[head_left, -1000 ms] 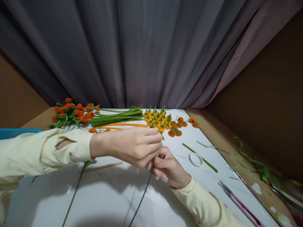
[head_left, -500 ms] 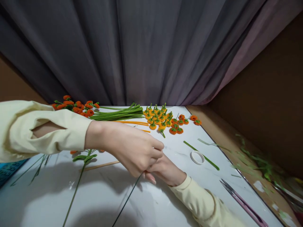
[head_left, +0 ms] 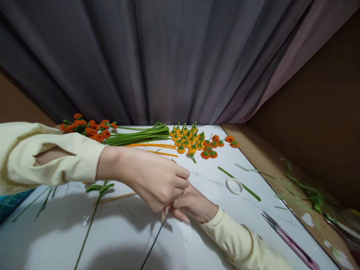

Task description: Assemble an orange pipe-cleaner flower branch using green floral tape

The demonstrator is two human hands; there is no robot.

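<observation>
My left hand [head_left: 152, 178] reaches in from the left, its fingers closed at the top of a thin dark green stem [head_left: 153, 243] that slants down to the bottom edge. Touching it from the right, my right hand [head_left: 194, 204] has its fingers bent under and against the left fingers. What its fingertips hold is hidden. Left of the hands, a long stem [head_left: 89, 228] with green leaves [head_left: 98, 187] lies on the white table [head_left: 112, 240]. A light brown stick [head_left: 118, 198] runs partly beneath my left hand.
Behind lie orange flowers [head_left: 91, 131], green stems [head_left: 140, 135], yellow flower heads [head_left: 186, 142] and orange heads [head_left: 206, 153]. To the right are a white tape ring [head_left: 234, 186], a green strip [head_left: 247, 189], pink-handled scissors [head_left: 292, 243] and green scraps [head_left: 315, 197].
Both hands have shifted slightly left. The left fingertips now show at the stem's top, and the stem's lower end has swung a little to the right.
</observation>
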